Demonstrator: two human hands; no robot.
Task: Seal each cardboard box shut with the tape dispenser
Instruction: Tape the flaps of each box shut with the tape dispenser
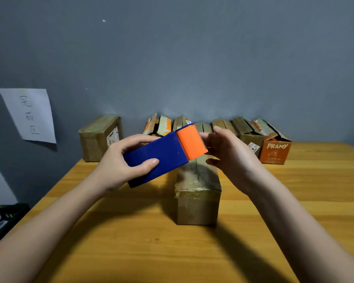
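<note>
- Cardboard was everywhere on the wooden table [274, 201]: one brown box [197, 193] stood at the centre, its top already crossed with glossy clear tape.
- Above it, towards ten o'clock, the left hand [119, 166] gripped the blue-and-orange tape dispenser [164, 153], thumb on the near face and fingers curled over the far edge, clear of the box.
- At two o'clock from the box, the right hand [229, 158] hovered at the dispenser's orange toothed end, fingers curled; it may have been pinching the loose tape end, though clear tape could not be made out there.
- By my reading, the centre box was nearly or wholly sealed.
- At eleven o'clock, a closed box [100, 137] sat apart by the wall, apparently finished.
- From twelve to two o'clock, a row of open-flapped boxes [233, 127], ending in an orange box [275, 152], was left to seal.
</note>
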